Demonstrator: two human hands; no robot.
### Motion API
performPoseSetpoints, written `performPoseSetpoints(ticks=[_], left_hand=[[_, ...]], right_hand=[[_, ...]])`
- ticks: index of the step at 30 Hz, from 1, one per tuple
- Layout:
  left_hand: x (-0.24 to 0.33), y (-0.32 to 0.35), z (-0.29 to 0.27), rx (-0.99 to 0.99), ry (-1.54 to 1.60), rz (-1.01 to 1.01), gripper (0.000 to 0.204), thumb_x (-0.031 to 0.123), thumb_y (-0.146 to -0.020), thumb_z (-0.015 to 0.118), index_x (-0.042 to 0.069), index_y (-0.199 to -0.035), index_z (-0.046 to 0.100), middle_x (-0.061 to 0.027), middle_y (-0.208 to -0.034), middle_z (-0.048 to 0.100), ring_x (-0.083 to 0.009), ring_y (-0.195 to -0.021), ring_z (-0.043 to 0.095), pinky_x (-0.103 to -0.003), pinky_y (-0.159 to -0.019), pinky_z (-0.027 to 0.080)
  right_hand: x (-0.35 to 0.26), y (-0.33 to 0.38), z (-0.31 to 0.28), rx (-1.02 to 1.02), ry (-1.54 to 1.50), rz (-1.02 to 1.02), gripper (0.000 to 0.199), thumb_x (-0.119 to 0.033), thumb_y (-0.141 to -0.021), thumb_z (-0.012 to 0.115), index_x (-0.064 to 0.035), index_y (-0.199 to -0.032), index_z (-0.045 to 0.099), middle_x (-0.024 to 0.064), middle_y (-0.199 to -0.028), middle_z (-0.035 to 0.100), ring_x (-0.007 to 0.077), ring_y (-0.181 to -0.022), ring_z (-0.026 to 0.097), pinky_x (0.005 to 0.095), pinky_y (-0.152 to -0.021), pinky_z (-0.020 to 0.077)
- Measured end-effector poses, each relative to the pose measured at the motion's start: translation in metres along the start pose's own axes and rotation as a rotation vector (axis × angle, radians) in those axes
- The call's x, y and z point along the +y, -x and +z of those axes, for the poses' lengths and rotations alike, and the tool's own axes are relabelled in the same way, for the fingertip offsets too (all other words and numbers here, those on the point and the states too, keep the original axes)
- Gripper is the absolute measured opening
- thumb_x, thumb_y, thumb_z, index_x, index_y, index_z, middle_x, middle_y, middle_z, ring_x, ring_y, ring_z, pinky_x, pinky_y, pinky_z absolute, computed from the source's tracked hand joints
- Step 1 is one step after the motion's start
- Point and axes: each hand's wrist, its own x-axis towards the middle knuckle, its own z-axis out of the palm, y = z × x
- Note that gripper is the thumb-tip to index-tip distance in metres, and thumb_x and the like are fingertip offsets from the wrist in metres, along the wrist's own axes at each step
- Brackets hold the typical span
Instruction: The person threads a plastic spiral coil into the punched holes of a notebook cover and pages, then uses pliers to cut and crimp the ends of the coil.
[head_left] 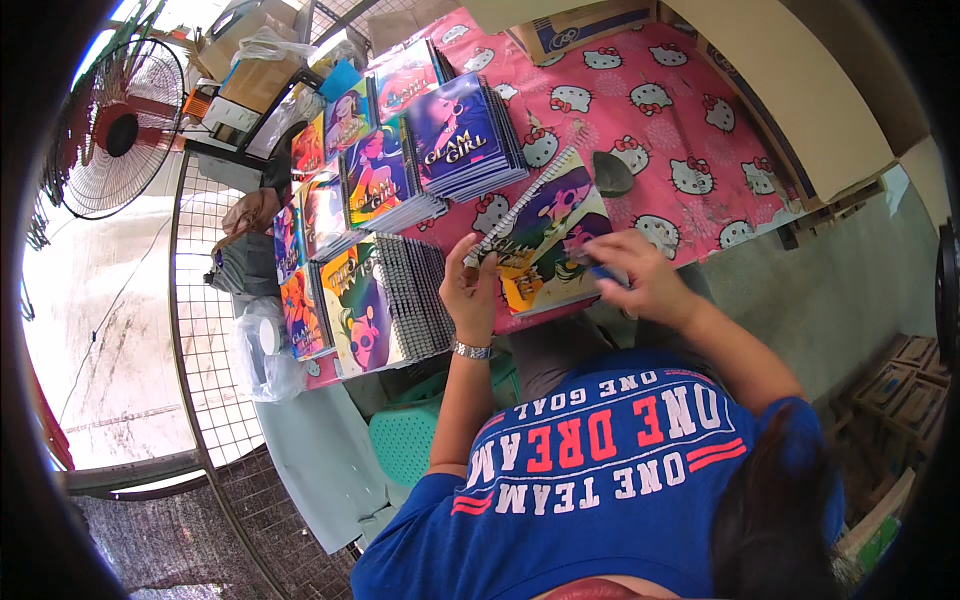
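Observation:
A spiral notebook (pixel 560 225) with a colourful illustrated cover lies tilted at the table's front edge, its wire binding along the upper left side. My left hand (pixel 470 290) grips its lower left corner by the binding, thumb over the cover. Over the notebook's right part is my right hand (pixel 645 275), closed around a small tool with a blue handle (pixel 607 274); its metal-looking tip is close to the cover, and its exact kind is unclear. Just beyond the notebook sits a dark grey, bowl-like piece (pixel 612 174).
Stacks of similar notebooks (pixel 375 180) fill the table's left side. A pink cartoon-print cloth (pixel 690 170) covers the table. Large cardboard (pixel 800 100) borders the right. A fan (pixel 120 130) stands at far left, and a green plastic stool (pixel 405 445) is below the table.

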Motion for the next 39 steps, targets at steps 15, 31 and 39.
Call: performPoseSetpoints(ticks=[15,31,39], left_hand=[[-0.018,0.007,-0.009,-0.026,-0.064,0.038,0.023,-0.006,-0.091,0.059,-0.006,-0.113,0.066,-0.0102,-0.101,0.071,-0.0125,-0.087,0.067,-0.024,-0.077,0.054],[0.047,0.025,-0.224,0.689,-0.291,-0.331,0.026,0.006,-0.092,0.064,-0.005,-0.116,0.064,-0.0095,-0.095,0.07,-0.0123,-0.067,0.063,-0.021,-0.056,0.049],[0.01,0.032,-0.242,0.602,-0.503,-0.321,0.028,0.008,-0.091,0.066,-0.006,-0.115,0.065,-0.0111,-0.108,0.068,-0.0157,-0.094,0.062,-0.028,-0.083,0.049]], right_hand=[[-0.049,-0.057,0.057,-0.275,-0.618,0.368,0.036,-0.017,-0.087,0.068,0.0007,-0.118,0.065,0.0095,-0.102,0.068,0.0184,-0.09,0.064,0.0342,-0.078,0.052],[0.104,0.003,-0.028,0.051,0.227,0.384,0.033,-0.022,-0.083,0.069,-0.0001,-0.107,0.066,0.0174,-0.105,0.065,0.0357,-0.103,0.061,0.0417,-0.091,0.0475],[0.194,-0.043,-0.065,0.343,0.711,0.491,0.04,-0.028,-0.085,0.069,-0.0043,-0.118,0.063,0.0187,-0.114,0.063,0.0373,-0.107,0.06,0.045,-0.095,0.0471]])
